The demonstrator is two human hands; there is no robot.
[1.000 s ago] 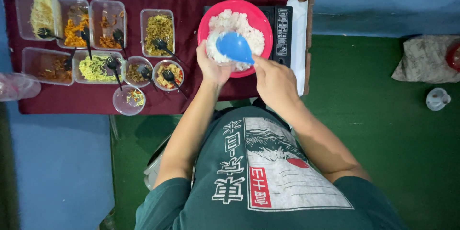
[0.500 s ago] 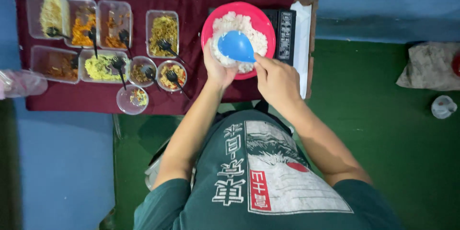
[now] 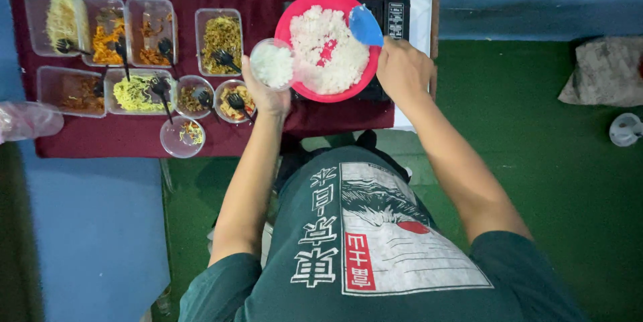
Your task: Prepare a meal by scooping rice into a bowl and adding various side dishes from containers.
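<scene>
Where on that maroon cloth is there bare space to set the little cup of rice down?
Bare cloth runs along the near edge, below the lower row of trays and beside the small round bowl. Another bare patch lies below the red bowl. The left half is crowded with trays and black spoons.

A food-serving stall. Left of the red rice bowl (image 3: 328, 47), plastic tubs of toppings (image 3: 140, 47) with black spoons crowd a maroon-clothed table (image 3: 120, 141)
</scene>
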